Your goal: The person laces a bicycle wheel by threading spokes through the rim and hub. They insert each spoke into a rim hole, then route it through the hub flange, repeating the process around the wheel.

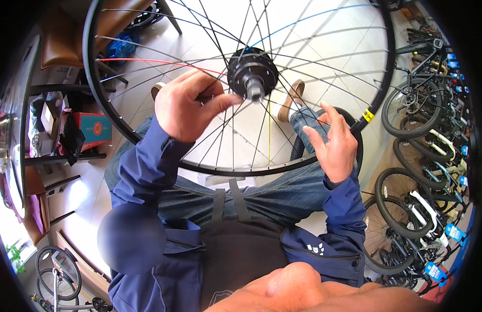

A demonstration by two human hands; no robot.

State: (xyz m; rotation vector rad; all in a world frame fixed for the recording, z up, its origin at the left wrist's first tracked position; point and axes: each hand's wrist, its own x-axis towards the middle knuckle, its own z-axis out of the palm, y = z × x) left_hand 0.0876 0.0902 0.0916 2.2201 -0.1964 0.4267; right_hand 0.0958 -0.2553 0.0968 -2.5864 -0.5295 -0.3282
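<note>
Head view: the wheel (pixel 243 66) lies toward twelve o'clock, hub (pixel 255 82) facing six, probably for easy reach. Left hand (pixel 186 106) is curled at its eight, hold unclear; right hand (pixel 335 143), at four, has fingers apart.

The wheel rim (pixel 88 52) is black with a yellow patch (pixel 368 115). I see a red spoke (pixel 147 61), a blue spoke (pixel 275 34) and a yellow spoke (pixel 269 135) among black ones. The hub (pixel 243 65) is black too. My sleeves (pixel 139 169) are dark blue, my jeans (pixel 191 205) faded blue, my shirt (pixel 241 255) black, my shoe (pixel 290 100) brown.
</note>
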